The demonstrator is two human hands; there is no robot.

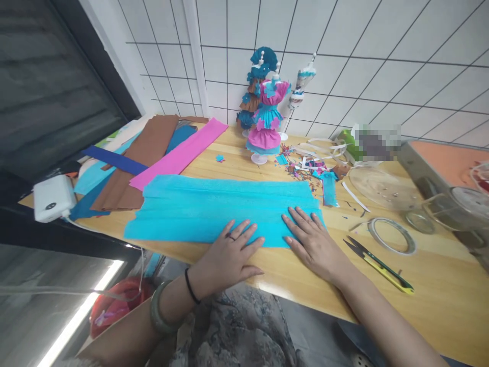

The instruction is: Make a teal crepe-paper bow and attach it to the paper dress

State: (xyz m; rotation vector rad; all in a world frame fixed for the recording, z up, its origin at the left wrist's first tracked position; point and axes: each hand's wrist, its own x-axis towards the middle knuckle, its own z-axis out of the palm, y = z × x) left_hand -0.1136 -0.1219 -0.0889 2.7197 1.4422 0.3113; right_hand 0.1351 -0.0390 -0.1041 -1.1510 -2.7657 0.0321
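A long sheet of bright blue crepe paper lies spread along the front of the wooden table. My left hand rests flat with spread fingers on the sheet's front edge, a little right of its middle. On the right end of the sheet lies my right hand, palm down and fingers apart. Neither hand grips anything. Thread snips with yellow and green handles lie to the right of my right hand, near a roll of clear tape.
Folded pink and brown paper lie at the left, with a white power bank. Small dress forms in ruffled paper stand at the back. Paper scraps, white strips and clear containers are at the right.
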